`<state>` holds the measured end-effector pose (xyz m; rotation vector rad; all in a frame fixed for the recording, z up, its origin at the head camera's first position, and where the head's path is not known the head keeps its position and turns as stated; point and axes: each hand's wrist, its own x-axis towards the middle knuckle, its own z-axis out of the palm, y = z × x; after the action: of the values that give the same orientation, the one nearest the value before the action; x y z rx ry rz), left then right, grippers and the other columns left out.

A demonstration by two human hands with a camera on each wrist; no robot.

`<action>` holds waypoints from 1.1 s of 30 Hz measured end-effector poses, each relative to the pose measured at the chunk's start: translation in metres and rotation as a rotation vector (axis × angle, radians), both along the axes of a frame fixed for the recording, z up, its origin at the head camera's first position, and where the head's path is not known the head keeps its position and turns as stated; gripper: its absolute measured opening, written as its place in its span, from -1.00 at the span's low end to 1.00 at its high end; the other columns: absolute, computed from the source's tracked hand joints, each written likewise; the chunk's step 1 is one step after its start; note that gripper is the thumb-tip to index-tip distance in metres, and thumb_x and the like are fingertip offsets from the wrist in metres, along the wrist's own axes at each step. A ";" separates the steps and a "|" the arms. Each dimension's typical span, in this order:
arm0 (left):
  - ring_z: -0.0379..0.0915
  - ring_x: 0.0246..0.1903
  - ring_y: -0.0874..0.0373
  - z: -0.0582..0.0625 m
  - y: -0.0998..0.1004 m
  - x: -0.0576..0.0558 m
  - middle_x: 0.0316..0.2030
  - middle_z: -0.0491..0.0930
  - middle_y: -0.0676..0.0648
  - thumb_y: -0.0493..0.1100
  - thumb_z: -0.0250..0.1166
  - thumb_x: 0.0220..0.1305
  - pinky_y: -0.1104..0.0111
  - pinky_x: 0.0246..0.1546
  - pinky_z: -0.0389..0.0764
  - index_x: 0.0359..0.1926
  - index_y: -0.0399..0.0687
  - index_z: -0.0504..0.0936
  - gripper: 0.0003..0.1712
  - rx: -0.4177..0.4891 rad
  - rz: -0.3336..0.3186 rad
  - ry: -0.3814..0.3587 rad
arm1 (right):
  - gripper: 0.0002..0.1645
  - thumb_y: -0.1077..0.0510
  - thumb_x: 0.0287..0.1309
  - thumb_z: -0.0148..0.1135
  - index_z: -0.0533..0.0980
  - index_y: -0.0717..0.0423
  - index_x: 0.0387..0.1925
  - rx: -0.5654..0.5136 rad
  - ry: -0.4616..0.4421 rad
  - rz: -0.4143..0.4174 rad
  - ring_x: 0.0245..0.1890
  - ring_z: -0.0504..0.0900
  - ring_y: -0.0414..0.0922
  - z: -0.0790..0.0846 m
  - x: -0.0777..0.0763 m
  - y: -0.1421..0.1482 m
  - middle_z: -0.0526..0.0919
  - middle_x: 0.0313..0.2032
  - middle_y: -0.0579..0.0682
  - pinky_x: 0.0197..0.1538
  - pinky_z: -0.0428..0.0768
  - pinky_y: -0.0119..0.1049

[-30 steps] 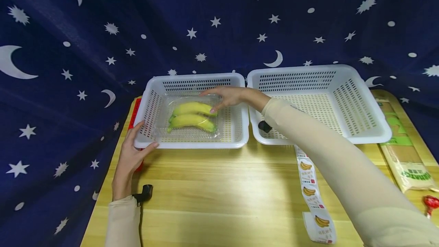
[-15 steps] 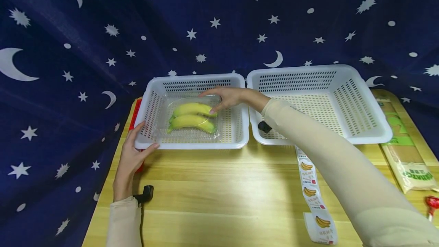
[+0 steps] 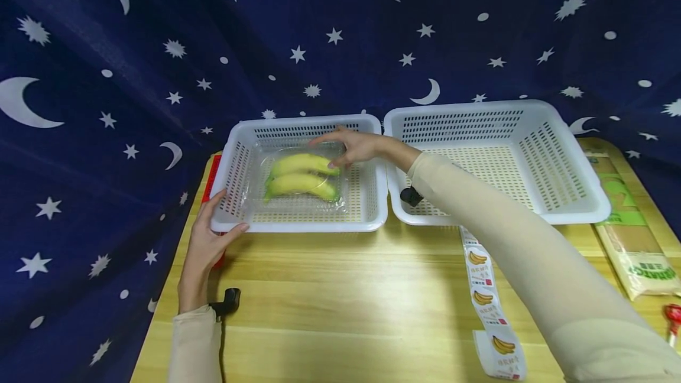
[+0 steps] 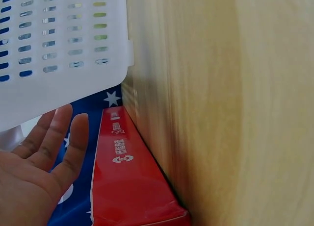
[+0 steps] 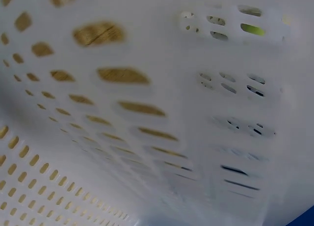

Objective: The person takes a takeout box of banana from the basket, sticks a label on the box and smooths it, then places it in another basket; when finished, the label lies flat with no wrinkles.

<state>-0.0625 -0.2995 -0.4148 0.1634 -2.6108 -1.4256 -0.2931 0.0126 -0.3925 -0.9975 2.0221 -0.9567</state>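
A clear plastic clamshell box (image 3: 298, 207) with bananas (image 3: 300, 183) inside lies in the left white basket (image 3: 314, 227). My right hand (image 3: 360, 146) reaches in from the right and grips the box's right end, thumb near the bananas and fingers at the far side. My left hand (image 3: 204, 241) holds the basket's front left corner, the thumb on the front rim and a finger over the left rim. From the left wrist, other fingers (image 4: 76, 147) show below the basket's rim (image 4: 64, 98). The right wrist view shows only perforated basket walls (image 5: 196, 54), with no hand visible.
A second white basket (image 3: 574, 218) stands to the right, under my right forearm. Banana labels (image 3: 483, 297) trail forward from it on the wooden table (image 3: 340, 312). A packet (image 3: 633, 235) and a red-headed item (image 3: 673, 312) lie far right; a red box (image 4: 132, 172) lies by the left basket.
The clamshell box with the bananas has shifted slightly to the right and away inside the basket, with my right hand on it. My left hand stays at the basket corner.
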 end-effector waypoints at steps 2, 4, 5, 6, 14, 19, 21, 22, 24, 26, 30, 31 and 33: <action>0.25 0.21 -0.17 0.000 0.000 0.000 0.29 0.26 -0.34 -0.42 0.47 -0.01 0.53 0.11 0.29 0.46 -0.19 0.19 0.01 0.002 -0.004 0.005 | -0.17 0.27 0.21 0.28 0.23 -0.16 0.45 -0.030 -0.035 -0.010 0.43 0.04 0.12 0.000 -0.001 0.001 -0.45 0.52 0.20 -0.16 0.73 -0.14; 0.25 0.22 -0.16 -0.001 0.000 0.000 0.29 0.26 -0.34 -0.41 0.47 0.00 0.58 0.09 0.28 0.45 -0.19 0.19 0.00 0.003 -0.006 0.006 | -0.20 0.32 0.22 0.23 0.25 -0.15 0.44 -0.046 -0.051 -0.016 0.34 0.18 0.07 0.000 -0.002 0.002 -0.39 0.52 0.19 -0.16 0.73 -0.11; 0.25 0.22 -0.15 -0.001 0.000 0.000 0.30 0.26 -0.34 -0.41 0.47 0.00 0.56 0.11 0.28 0.45 -0.18 0.20 0.00 0.004 -0.005 0.004 | -0.21 0.33 0.22 0.21 0.26 -0.16 0.44 -0.051 -0.058 -0.018 0.23 0.32 0.06 0.001 -0.002 0.002 -0.38 0.52 0.19 -0.16 0.72 -0.08; 0.25 0.22 -0.15 -0.001 -0.001 -0.001 0.30 0.25 -0.33 -0.41 0.47 0.00 0.51 0.14 0.29 0.46 -0.17 0.20 0.00 0.009 -0.004 0.003 | -0.22 0.33 0.23 0.19 0.27 -0.17 0.43 -0.054 -0.068 -0.022 0.09 0.42 0.04 0.001 -0.002 0.003 -0.37 0.52 0.19 -0.15 0.72 -0.05; 0.24 0.23 -0.17 -0.004 -0.001 0.000 0.31 0.25 -0.32 -0.39 0.48 0.00 0.08 0.26 0.35 0.47 -0.13 0.19 0.02 0.002 0.002 -0.010 | -0.28 0.40 0.27 0.07 0.29 -0.06 0.42 -0.114 -0.138 -0.017 -0.36 0.51 -0.04 0.002 -0.003 0.005 -0.21 0.53 0.12 -0.16 0.68 0.09; 0.26 0.20 -0.16 0.000 0.001 0.002 0.28 0.27 -0.35 -0.40 0.47 0.00 0.59 0.08 0.29 0.45 -0.18 0.20 0.00 -0.002 0.003 0.005 | -0.31 0.42 0.28 0.05 0.26 0.07 0.42 -0.165 -0.164 0.004 -0.37 0.52 -0.04 0.003 -0.004 0.006 0.06 0.51 0.00 -0.22 0.69 0.04; 0.27 0.19 -0.16 0.001 0.002 0.002 0.27 0.28 -0.35 -0.40 0.47 -0.01 0.66 0.04 0.27 0.45 -0.18 0.21 0.00 -0.005 0.002 0.008 | -0.31 0.42 0.28 0.04 0.26 0.08 0.43 -0.182 -0.179 0.001 -0.38 0.53 -0.01 0.005 -0.004 0.007 0.08 0.50 0.00 -0.23 0.70 0.01; 0.27 0.19 -0.16 0.000 0.001 0.002 0.27 0.28 -0.35 -0.41 0.47 -0.01 0.67 0.03 0.26 0.45 -0.18 0.21 0.00 -0.003 0.002 0.010 | -0.31 0.42 0.28 0.04 0.26 0.08 0.42 -0.191 -0.188 -0.005 -0.35 0.54 -0.01 0.006 -0.003 0.008 0.09 0.50 0.00 -0.23 0.70 -0.01; 0.27 0.19 -0.13 -0.005 -0.002 0.001 0.27 0.28 -0.33 -0.40 0.48 -0.01 0.68 0.04 0.25 0.46 -0.15 0.21 0.01 -0.007 0.009 0.004 | -0.30 0.42 0.29 0.04 0.25 0.07 0.43 -0.203 -0.205 -0.018 -0.28 0.56 0.01 0.007 -0.002 0.009 0.10 0.50 -0.01 -0.23 0.70 -0.06; 0.27 0.19 -0.10 -0.013 -0.007 -0.002 0.28 0.28 -0.30 -0.39 0.49 -0.02 0.68 0.06 0.24 0.47 -0.10 0.21 0.03 -0.011 0.016 -0.002 | -0.30 0.42 0.29 0.05 0.25 0.07 0.43 -0.215 -0.220 -0.028 -0.20 0.56 0.01 0.008 -0.001 0.010 0.11 0.50 -0.02 -0.22 0.70 -0.09; 0.26 0.18 -0.06 -0.026 -0.015 -0.005 0.29 0.28 -0.27 -0.37 0.51 -0.04 0.66 0.07 0.25 0.48 -0.02 0.19 0.07 -0.027 0.025 -0.001 | -0.31 0.40 0.29 0.07 0.28 0.03 0.42 -0.234 -0.214 -0.038 -0.17 0.57 0.01 0.012 0.001 0.014 0.16 0.48 -0.06 -0.19 0.71 -0.09; 0.27 0.17 -0.05 -0.028 -0.016 -0.006 0.29 0.29 -0.27 -0.37 0.52 -0.04 0.64 0.07 0.26 0.49 -0.01 0.19 0.08 -0.026 0.025 0.002 | -0.32 0.39 0.29 0.07 0.28 0.02 0.42 -0.239 -0.209 -0.037 -0.17 0.57 0.00 0.014 0.001 0.015 0.16 0.48 -0.06 -0.19 0.70 -0.09; 0.27 0.14 -0.02 -0.030 -0.017 -0.006 0.29 0.29 -0.27 -0.37 0.52 -0.05 0.62 0.07 0.27 0.49 -0.01 0.19 0.08 -0.031 0.028 0.002 | -0.32 0.39 0.30 0.06 0.28 0.04 0.42 -0.250 -0.201 -0.037 -0.22 0.56 -0.03 0.017 0.002 0.018 0.14 0.49 -0.06 -0.19 0.70 -0.11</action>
<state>-0.0684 -0.3169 -0.4446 0.1934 -2.6163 -1.3752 -0.2911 0.0305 -0.3758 -0.9534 1.7905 -1.2997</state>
